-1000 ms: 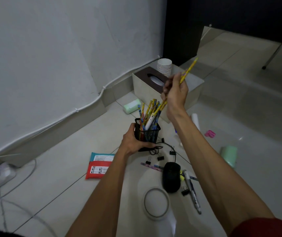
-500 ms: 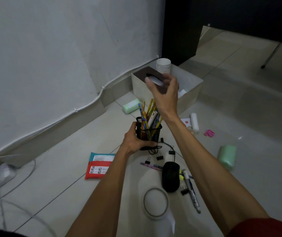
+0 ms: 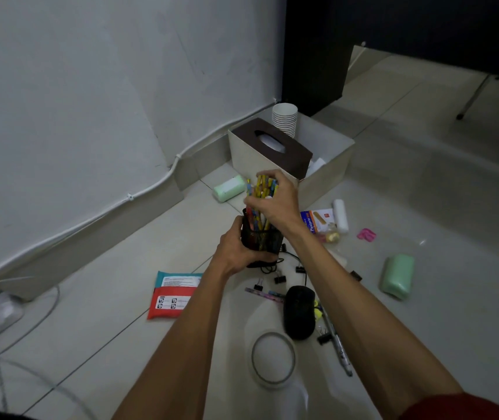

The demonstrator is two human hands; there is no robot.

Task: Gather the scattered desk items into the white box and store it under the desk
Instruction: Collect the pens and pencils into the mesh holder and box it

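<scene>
**Inspector:** Surface and room first.

**Onlooker:** Pale tiled floor (image 3: pixel 90 313), dimly lit. A white wall (image 3: pixel 90 101) with a cable (image 3: pixel 90 222) running along its skirting.

**Inspector:** Where is the box?

**Onlooker:** The white box (image 3: pixel 327 174) sits on the floor at one o'clock from the hands, open side up. It already holds a brown-topped tissue box (image 3: pixel 298 157), long axis running ten to four o'clock, and a stack of paper cups (image 3: pixel 285 119).

**Inspector:** The hands?

**Onlooker:** The left hand (image 3: pixel 236 250) is wrapped around a black mesh holder (image 3: pixel 262 237), near the floor. I cannot tell if its base touches. The right hand (image 3: pixel 275 201) is above it, fingers curled in around the upper ends of the pencils (image 3: pixel 260 184).

**Inspector:** Orientation of the pencils?

**Onlooker:** They stand nearly upright in the holder, long axes vertical, tops slightly fanned.

**Inspector:** Loose items?

**Onlooker:** A black mouse (image 3: pixel 299 312) at five o'clock from the holder, a tape roll (image 3: pixel 256 368) at six, and a red and teal packet (image 3: pixel 175 295) at eight.
</scene>
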